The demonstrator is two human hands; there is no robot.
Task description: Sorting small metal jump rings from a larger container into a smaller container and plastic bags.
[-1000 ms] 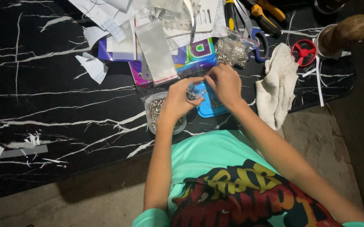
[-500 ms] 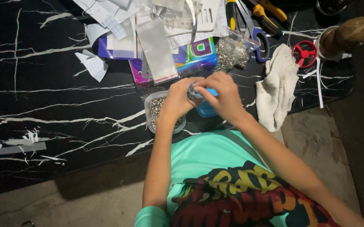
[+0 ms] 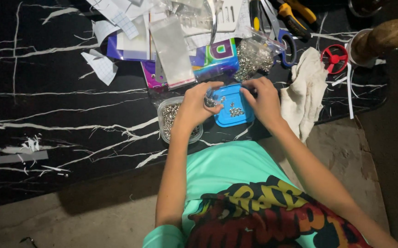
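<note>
A blue plastic lid lies on the black marbled table with several small silver metal pieces on it. My left hand pinches a small clear packet of metal pieces at the lid's left edge. Just under that wrist stands a clear tub full of the same silver pieces. My right hand grips the lid's far right corner.
Beyond the lid lie a clear bag of metal bits, empty clear packets, paper scraps, a purple box, scissors and pliers. A white cloth, a small red wheel and a brown-topped cup sit right.
My hands were pressed together above the blue lid. They have moved apart, uncovering the lid and the pieces on it.
</note>
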